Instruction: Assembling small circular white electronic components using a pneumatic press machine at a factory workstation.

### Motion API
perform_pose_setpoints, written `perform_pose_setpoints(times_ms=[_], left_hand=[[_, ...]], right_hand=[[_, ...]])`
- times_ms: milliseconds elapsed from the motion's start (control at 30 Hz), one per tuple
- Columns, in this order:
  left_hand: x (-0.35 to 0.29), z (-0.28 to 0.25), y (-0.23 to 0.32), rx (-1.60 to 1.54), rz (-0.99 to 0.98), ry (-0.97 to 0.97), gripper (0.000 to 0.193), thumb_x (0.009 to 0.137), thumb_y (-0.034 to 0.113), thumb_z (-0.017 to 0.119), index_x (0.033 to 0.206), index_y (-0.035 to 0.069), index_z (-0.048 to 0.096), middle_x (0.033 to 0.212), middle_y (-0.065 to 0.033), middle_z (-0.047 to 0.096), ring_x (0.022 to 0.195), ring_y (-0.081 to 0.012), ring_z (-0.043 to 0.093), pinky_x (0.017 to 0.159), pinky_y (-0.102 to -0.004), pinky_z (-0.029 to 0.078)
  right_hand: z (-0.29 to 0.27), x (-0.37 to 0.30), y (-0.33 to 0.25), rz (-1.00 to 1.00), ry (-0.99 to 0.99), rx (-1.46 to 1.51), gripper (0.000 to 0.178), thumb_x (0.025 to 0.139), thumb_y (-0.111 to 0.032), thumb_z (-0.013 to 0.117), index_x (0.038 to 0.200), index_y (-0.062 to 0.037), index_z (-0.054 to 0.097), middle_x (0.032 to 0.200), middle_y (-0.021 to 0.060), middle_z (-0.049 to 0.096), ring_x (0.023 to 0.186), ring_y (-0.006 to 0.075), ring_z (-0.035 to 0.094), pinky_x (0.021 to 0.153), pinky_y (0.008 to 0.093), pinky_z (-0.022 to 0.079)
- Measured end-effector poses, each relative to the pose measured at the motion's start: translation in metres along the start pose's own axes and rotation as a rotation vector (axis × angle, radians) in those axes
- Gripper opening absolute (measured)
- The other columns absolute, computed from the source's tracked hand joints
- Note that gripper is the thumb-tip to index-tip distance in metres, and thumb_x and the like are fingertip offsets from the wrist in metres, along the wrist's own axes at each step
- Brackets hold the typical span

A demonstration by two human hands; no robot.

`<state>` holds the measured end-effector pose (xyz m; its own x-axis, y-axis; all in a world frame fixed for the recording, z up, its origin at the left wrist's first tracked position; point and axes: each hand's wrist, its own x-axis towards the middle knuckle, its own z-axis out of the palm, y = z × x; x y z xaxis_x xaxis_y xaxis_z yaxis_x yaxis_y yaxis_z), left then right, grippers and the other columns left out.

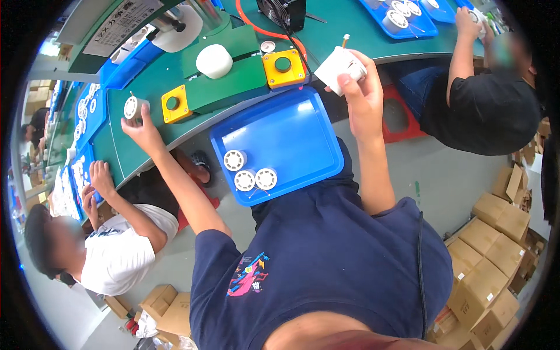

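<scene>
Seemingly, hands (142,133) (364,99) clear of tray rim (328,129)

Head-worn fisheye view, facing downward

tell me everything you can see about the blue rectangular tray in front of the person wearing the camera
The blue rectangular tray looks like glossy plastic, with rounded corners, a raised rim and bright reflections. It lies face up, skewed in the view, between the green-topped workbench and the person's navy shirt, its near edge apparently over the lap. Three white round slotted parts sit toward its near-left corner. Neither the left hand nor the right hand touches it.
</scene>
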<state>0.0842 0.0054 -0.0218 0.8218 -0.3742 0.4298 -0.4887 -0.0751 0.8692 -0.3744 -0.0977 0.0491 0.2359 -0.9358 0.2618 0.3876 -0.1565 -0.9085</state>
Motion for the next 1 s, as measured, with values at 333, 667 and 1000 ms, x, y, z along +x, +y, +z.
perform_pose_setpoints(times_ms=[333, 667, 1000], left_hand=[[-0.202, 0.000, 0.192, -0.158, -0.004, -0.900, 0.080, 0.082, 0.020, 0.085, 0.148, -0.001, 0.045, 0.133, -0.0202, 0.061, 0.124, -0.0348, 0.060, 0.107, -0.0430, 0.047], [-0.222, -0.003, 0.157, 0.044, 0.035, -1.184, 0.070, 0.084, 0.021, 0.075, 0.144, -0.006, 0.048, 0.132, -0.0269, 0.060, 0.125, -0.0414, 0.058, 0.105, -0.0415, 0.046], [-0.323, -0.058, 0.140, 0.074, -0.272, -1.348, 0.044, 0.083, 0.021, 0.074, 0.117, -0.002, 0.057, 0.112, -0.0237, 0.065, 0.109, -0.0447, 0.062, 0.089, -0.0510, 0.052]], right_hand=[[0.052, -0.065, 0.026, 0.130, -0.306, -0.452, 0.045, 0.090, -0.024, 0.079, 0.118, 0.0012, 0.055, 0.101, 0.0155, 0.067, 0.091, 0.0219, 0.068, 0.080, 0.0338, 0.055], [0.048, -0.085, 0.015, 0.361, -0.541, -0.538, 0.029, 0.104, -0.015, 0.055, 0.125, 0.0036, 0.059, 0.107, 0.0264, 0.068, 0.095, 0.0402, 0.070, 0.085, 0.0411, 0.053], [0.021, -0.174, 0.021, 0.601, -0.916, -0.660, 0.020, 0.094, -0.012, 0.059, 0.105, 0.0047, 0.057, 0.098, 0.0287, 0.067, 0.092, 0.0489, 0.065, 0.078, 0.0524, 0.052]])
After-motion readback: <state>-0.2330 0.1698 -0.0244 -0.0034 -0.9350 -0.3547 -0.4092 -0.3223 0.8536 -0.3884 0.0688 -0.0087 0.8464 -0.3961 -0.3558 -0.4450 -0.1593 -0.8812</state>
